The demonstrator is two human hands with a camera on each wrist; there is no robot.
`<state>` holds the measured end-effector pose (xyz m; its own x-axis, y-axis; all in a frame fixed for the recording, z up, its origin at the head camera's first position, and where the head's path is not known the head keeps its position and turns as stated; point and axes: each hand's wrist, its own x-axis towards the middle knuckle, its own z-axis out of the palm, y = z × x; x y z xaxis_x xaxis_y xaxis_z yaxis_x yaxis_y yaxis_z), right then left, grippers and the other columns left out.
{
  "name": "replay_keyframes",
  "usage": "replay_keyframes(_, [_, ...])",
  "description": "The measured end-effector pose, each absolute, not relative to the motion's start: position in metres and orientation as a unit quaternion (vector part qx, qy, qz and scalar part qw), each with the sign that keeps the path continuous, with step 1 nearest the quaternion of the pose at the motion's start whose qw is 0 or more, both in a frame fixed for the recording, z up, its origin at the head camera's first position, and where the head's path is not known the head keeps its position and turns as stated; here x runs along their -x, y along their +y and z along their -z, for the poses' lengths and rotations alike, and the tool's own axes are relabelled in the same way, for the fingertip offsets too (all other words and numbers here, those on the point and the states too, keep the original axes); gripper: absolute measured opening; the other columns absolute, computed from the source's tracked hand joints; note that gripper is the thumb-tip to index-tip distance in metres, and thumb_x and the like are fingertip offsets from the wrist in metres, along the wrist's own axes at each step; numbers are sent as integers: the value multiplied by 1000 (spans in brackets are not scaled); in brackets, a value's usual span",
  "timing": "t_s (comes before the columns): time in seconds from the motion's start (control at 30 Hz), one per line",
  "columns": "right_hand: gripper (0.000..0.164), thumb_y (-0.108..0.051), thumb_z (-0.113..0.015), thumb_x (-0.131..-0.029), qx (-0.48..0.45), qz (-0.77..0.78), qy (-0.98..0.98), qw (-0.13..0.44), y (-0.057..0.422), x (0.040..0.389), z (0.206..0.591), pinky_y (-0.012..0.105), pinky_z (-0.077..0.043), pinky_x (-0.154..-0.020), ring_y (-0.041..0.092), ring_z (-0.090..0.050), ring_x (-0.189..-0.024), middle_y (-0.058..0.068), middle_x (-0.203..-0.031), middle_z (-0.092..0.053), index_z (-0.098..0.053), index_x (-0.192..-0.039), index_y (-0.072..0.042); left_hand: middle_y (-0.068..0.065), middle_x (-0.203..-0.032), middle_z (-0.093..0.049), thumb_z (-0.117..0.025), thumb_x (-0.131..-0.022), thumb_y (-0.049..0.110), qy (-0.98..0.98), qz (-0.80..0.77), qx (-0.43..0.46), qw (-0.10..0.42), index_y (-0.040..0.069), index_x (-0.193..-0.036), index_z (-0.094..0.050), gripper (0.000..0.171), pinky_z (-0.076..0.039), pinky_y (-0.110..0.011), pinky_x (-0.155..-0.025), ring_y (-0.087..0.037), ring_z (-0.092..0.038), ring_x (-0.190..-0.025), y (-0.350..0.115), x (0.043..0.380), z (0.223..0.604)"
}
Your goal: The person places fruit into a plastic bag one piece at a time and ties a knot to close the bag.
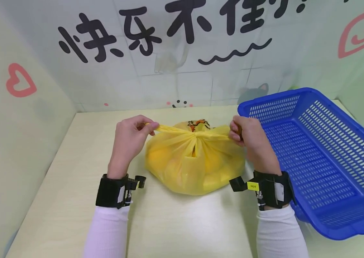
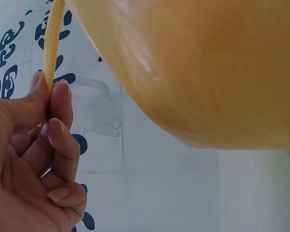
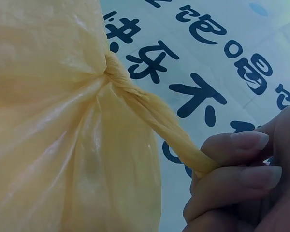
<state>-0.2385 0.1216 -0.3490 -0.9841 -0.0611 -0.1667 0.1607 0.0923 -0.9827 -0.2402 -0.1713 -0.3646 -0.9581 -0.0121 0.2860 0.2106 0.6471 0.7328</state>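
Note:
A bulging yellow plastic bag (image 1: 195, 168) sits on the table in the head view, its top gathered into a knot at the middle. Rounded orange-yellow shapes show through the thin plastic; what they are cannot be made out. My left hand (image 1: 132, 138) pinches one twisted handle between thumb and forefinger, out to the left. On the other side my right hand (image 1: 249, 136) grips the opposite handle in curled fingers. Both handles are stretched taut. In the right wrist view the twisted handle (image 3: 159, 118) runs from the gathered plastic into the fingers.
A blue plastic basket (image 1: 301, 154) with slotted walls stands at the right, close beside my right forearm. Pale wooden table (image 1: 166, 225) surrounds the bag. Behind it rises a wall covering (image 1: 156, 86) with black lettering and hearts.

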Motion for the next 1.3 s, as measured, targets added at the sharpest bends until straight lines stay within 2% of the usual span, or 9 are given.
replay_keyframes(0.2, [35, -16, -33, -98, -54, 623, 774, 100, 124, 242, 351, 22, -22, -47, 9, -30, -49, -7, -54, -33, -39, -64, -11, -11, -73, -72, -72, -88, 22, -902, 412, 50, 119, 7, -90, -77, 16, -29, -23, -48, -20, -47, -55, -176, 244, 368])
replay_keyframes(0.43, [33, -14, -32, -95, -66, 534, 834, 125, 123, 245, 355, 28, -30, -63, 17, -34, -57, -3, -57, -33, -37, -63, -10, -11, -72, -72, -73, -88, 22, -903, 410, 33, 119, 7, -89, -77, 16, -26, -24, -48, -19, -44, -52, -178, 245, 372])
replay_keyframes(0.57, [32, -17, -30, -95, -62, 434, 889, 128, 121, 244, 355, 29, -32, -63, 21, -38, -60, 1, -60, -37, -41, -66, -8, -11, -70, -71, -74, -87, 22, -904, 410, 26, 117, 8, -87, -78, 15, -25, -24, -47, -16, -41, -48, -180, 246, 374])
replay_keyframes(0.8, [34, -25, -25, -99, -54, 307, 938, 152, 118, 240, 358, 30, -33, -63, 23, -42, -69, 7, -74, -39, -43, -76, -8, -12, -72, -72, -73, -88, 23, -914, 395, 13, 90, 6, -89, -78, 17, -29, -24, -49, -21, -51, -58, -184, 248, 376])
replay_keyframes(1.0, [35, -25, -23, -99, -38, 271, 946, 174, 116, 239, 359, 31, -33, -63, 24, -43, -69, 7, -73, -38, -44, -77, -7, -12, -72, -72, -74, -87, 23, -916, 386, 1, 108, 6, -89, -78, 18, -30, -25, -49, -20, -51, -53, -182, 248, 375])
replay_keyframes(1.3, [31, -23, -26, -97, -42, 252, 943, 215, 113, 236, 359, 33, -36, -68, 27, -48, -77, 10, -78, -41, -50, -89, -4, -12, -70, -72, -72, -88, 22, -915, 380, -1, 133, 5, -91, -79, 19, -29, -26, -50, -20, -48, -49, -182, 248, 379])
